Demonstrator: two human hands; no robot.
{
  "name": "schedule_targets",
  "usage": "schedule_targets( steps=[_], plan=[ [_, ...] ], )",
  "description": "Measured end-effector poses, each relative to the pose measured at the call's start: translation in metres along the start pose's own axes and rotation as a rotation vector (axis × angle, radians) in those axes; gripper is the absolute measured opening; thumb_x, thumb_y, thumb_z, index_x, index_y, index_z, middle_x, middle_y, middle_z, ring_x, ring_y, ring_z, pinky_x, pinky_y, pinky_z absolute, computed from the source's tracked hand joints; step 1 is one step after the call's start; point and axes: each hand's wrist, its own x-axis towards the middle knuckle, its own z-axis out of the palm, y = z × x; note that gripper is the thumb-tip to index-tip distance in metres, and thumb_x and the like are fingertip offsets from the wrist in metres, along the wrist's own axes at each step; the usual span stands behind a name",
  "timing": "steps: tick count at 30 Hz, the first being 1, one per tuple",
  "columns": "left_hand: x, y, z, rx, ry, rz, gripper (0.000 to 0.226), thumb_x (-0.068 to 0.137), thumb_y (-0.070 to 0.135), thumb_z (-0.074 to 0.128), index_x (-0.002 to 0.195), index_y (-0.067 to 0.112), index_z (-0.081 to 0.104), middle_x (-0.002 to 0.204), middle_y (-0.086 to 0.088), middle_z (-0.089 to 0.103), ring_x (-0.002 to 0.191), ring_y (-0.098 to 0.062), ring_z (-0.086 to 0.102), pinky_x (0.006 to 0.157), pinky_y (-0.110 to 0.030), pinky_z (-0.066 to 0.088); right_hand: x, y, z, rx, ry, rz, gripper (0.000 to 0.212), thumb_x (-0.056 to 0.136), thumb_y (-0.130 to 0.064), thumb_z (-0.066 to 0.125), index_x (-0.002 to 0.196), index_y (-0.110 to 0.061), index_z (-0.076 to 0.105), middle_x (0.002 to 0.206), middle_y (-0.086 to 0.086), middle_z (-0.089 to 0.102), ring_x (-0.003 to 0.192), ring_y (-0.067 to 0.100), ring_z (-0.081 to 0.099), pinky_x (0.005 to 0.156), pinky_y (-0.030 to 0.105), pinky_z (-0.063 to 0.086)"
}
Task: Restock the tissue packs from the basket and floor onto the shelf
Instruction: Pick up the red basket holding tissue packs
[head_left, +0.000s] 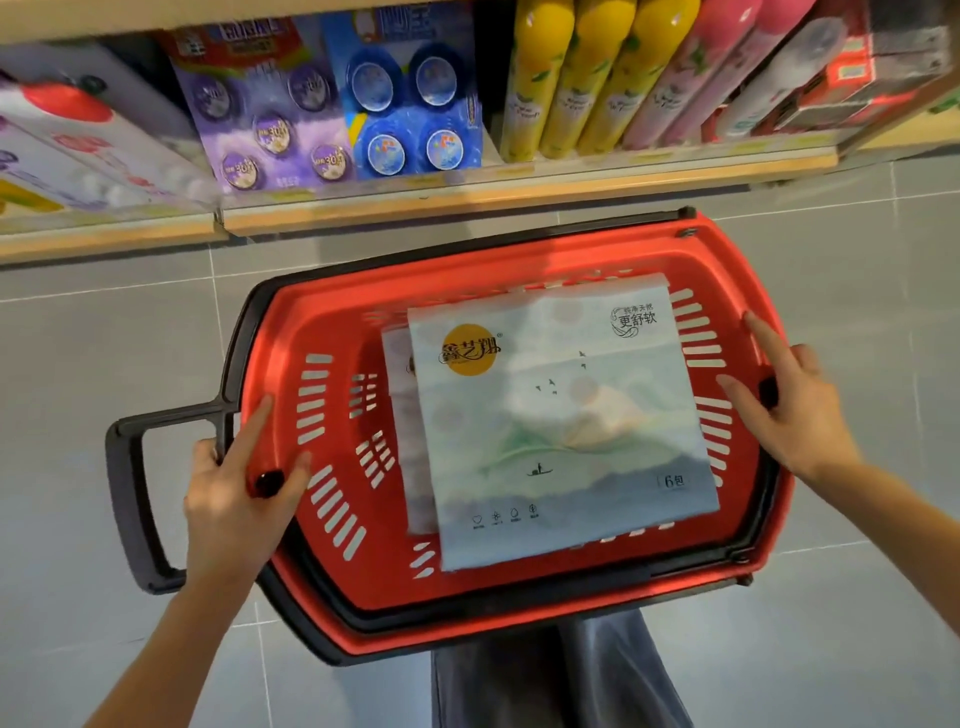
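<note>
Basket (467, 270), red, sits on the tiled floor (104, 338) just below the shelf (519, 195). The top tissue pack (561, 415) lies flat inside it, over a second pack (410, 441).

The left hand (234, 499) pinches the left rim by the black handle (130, 493), forefinger stretched along it. The right hand (800, 410) rests on the right rim, fingers nearly straight, holding nothing.

Unloading looks about to begin. Next, both hands need to take the top pack by its sides.

Yellow spray cans (571, 78) and blue blister cards (410, 93) already crowd the shelf, so finding room may be awkward.
</note>
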Motion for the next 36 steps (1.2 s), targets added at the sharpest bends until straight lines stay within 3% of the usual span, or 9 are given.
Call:
schedule_targets(
  steps=[3,7,10,14,18,21,26,31,36],
  plan=[
    [0.003,0.004,-0.002,-0.022,-0.017,-0.089,0.068,0.075,0.026,0.073,0.137,0.030,0.042,0.091,-0.007,0.042,0.068,-0.024,0.048,0.078,-0.039,0.050,0.002,-0.004,-0.001,-0.037,-0.004,-0.002,0.066,0.083,-0.042,0.046,0.143,-0.025,0.024,0.106,0.022,0.045,0.076,0.023,0.045,0.078,0.037,0.043],
    [0.006,0.009,-0.011,-0.060,-0.028,-0.176,0.063,0.078,0.030,0.069,0.134,0.038,0.042,0.094,-0.013,0.042,0.064,-0.008,0.044,0.080,-0.035,0.047,0.004,-0.016,-0.009,-0.049,-0.039,0.007,0.058,0.091,-0.028,0.048,0.143,-0.026,0.023,0.113,0.025,0.045,0.082,0.023,0.045,0.083,0.043,0.046],
    [0.006,0.011,-0.025,-0.026,-0.019,-0.152,0.057,0.081,0.029,0.066,0.134,0.034,0.045,0.092,-0.015,0.044,0.060,-0.016,0.044,0.082,-0.037,0.046,0.006,-0.028,-0.023,-0.074,-0.032,-0.025,0.057,0.090,-0.027,0.050,0.142,-0.025,0.027,0.106,0.025,0.047,0.081,0.026,0.046,0.086,0.041,0.045],
    [-0.001,0.011,-0.060,0.000,-0.029,-0.136,0.055,0.081,0.031,0.065,0.133,0.031,0.046,0.093,-0.018,0.047,0.075,-0.026,0.049,0.087,-0.044,0.048,0.001,-0.049,-0.050,-0.102,-0.030,-0.096,0.057,0.088,-0.026,0.054,0.140,-0.023,0.031,0.091,0.015,0.044,0.079,0.033,0.051,0.084,0.039,0.044],
    [-0.016,0.021,-0.114,-0.094,0.030,-0.110,0.053,0.080,0.027,0.067,0.130,0.031,0.051,0.093,-0.016,0.050,0.066,-0.017,0.051,0.085,-0.039,0.050,-0.019,-0.085,-0.088,-0.090,-0.007,-0.143,0.057,0.087,-0.025,0.056,0.140,-0.021,0.034,0.089,0.013,0.043,0.073,0.025,0.044,0.081,0.035,0.042],
    [-0.030,0.037,-0.169,-0.100,0.074,-0.091,0.048,0.082,0.030,0.066,0.128,0.027,0.054,0.077,-0.009,0.050,0.062,-0.010,0.046,0.081,-0.036,0.047,-0.038,-0.118,-0.129,-0.075,0.017,-0.189,0.056,0.086,-0.022,0.058,0.138,-0.018,0.037,0.085,0.013,0.046,0.074,0.025,0.043,0.081,0.037,0.043],
    [-0.070,0.065,-0.275,-0.097,0.146,-0.040,0.054,0.077,0.044,0.047,0.126,0.025,0.056,0.057,-0.015,0.052,0.067,-0.030,0.048,0.069,-0.033,0.036,-0.075,-0.178,-0.208,-0.059,0.061,-0.281,0.055,0.084,-0.023,0.062,0.135,-0.016,0.042,0.087,0.021,0.057,0.084,0.040,0.056,0.079,0.040,0.045],
    [-0.141,0.092,-0.365,-0.106,0.255,-0.099,0.054,0.078,0.046,0.048,0.127,0.023,0.055,0.087,-0.022,0.063,0.084,-0.035,0.055,0.076,-0.037,0.041,-0.109,-0.239,-0.287,-0.060,0.072,-0.439,0.056,0.080,-0.022,0.066,0.132,-0.013,0.046,0.096,0.027,0.065,0.091,0.041,0.060,0.080,0.044,0.046],
    [-0.223,0.105,-0.423,-0.157,0.355,-0.229,0.040,0.089,0.032,0.056,0.128,0.023,0.055,0.114,-0.023,0.064,0.099,-0.036,0.060,0.083,-0.034,0.044,-0.145,-0.301,-0.353,-0.081,0.085,-0.596,0.054,0.077,-0.026,0.070,0.127,-0.014,0.052,0.099,0.026,0.067,0.094,0.041,0.061,0.080,0.044,0.046]
  ],
)
